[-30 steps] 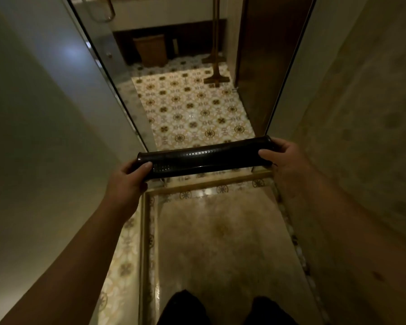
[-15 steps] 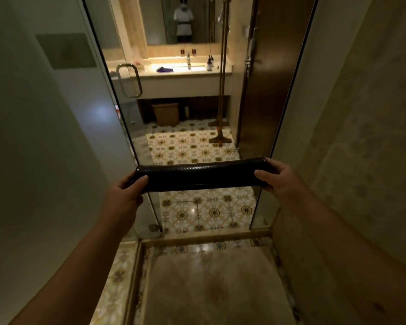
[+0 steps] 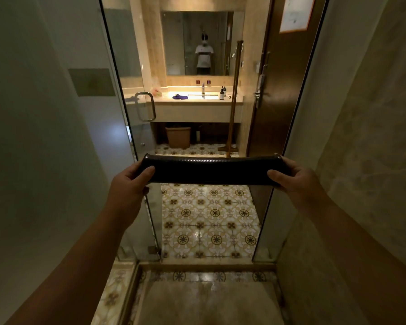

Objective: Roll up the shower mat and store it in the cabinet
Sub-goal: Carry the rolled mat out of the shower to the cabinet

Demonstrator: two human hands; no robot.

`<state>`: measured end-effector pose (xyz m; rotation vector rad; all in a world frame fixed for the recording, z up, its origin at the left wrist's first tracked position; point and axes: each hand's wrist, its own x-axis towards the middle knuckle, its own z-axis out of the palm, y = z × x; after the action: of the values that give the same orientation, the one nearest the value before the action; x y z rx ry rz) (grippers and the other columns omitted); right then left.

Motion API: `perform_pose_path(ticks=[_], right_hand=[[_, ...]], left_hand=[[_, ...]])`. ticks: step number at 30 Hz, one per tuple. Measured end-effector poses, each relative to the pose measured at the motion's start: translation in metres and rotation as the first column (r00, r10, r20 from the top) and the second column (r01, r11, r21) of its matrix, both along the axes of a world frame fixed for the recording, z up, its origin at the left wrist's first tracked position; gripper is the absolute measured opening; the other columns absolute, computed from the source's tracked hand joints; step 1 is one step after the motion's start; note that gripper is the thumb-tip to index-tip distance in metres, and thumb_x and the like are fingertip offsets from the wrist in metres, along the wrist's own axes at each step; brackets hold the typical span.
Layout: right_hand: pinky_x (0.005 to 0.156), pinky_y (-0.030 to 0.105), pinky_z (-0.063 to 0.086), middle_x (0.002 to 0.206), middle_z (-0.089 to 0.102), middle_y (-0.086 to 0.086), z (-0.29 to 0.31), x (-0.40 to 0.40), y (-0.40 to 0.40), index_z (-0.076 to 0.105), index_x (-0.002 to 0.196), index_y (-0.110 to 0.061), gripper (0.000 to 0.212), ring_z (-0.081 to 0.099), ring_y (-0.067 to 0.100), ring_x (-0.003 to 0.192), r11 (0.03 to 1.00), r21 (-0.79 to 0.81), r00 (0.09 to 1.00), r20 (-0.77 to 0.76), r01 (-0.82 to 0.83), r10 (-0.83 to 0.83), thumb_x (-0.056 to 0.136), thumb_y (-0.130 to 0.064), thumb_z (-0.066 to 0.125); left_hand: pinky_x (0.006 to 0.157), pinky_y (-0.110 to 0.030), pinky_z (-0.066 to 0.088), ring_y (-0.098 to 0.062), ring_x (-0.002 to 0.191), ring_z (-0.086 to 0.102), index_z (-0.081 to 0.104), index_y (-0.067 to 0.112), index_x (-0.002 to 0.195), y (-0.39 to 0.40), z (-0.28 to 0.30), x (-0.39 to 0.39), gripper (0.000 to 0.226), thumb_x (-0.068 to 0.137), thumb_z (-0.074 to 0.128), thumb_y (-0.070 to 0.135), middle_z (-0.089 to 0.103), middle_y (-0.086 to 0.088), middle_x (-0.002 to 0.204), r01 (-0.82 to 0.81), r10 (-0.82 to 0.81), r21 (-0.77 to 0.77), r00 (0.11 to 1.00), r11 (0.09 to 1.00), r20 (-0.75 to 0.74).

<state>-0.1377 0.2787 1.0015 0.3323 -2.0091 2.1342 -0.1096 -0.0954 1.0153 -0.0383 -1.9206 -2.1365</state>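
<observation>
The rolled mat (image 3: 211, 171) hides most fingers of both hands; small things by the sink (image 3: 203, 96) are too tiny to tell.

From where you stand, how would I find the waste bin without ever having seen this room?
Look past the rolled mat to the lit vanity counter under the mirror. In the dark gap below it stands the waste bin, on the patterned floor left of the long-handled tool. It alone is a squat tan tub.

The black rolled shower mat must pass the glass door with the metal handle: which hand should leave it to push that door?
Probably the left hand: the door handle is on its side; the right hand can hold the mat.
</observation>
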Motion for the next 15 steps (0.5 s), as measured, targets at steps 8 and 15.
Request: perform_pose_path(ticks=[8,15], right_hand=[[0.082,0.027,0.057,0.113,0.073,-0.005,0.001,-0.013,0.015,0.063,0.126,-0.023,0.076,0.068,0.017,0.107,0.999,0.029,0.999,-0.018,0.040,-0.040,0.058,-0.046,0.088],[0.078,0.025,0.057,0.111,0.074,-0.005,-0.011,-0.023,0.025,0.067,0.121,-0.026,0.074,0.069,0.017,0.105,1.000,0.018,0.999,0.038,0.023,-0.024,0.054,-0.049,0.089]], left_hand=[[0.074,-0.033,0.041,-0.019,0.091,0.058,0.064,0.019,0.122,0.019,-0.005,0.001,0.029,0.093,0.057,0.018,0.068,-0.001,0.097,-0.007,0.008,-0.032,1.000,0.999,0.006],[0.080,-0.038,0.043,-0.023,0.098,0.059,0.064,0.018,0.123,0.026,-0.017,-0.011,0.031,0.092,0.057,0.022,0.067,-0.004,0.104,-0.021,0.022,-0.035,0.999,0.999,0.029]])
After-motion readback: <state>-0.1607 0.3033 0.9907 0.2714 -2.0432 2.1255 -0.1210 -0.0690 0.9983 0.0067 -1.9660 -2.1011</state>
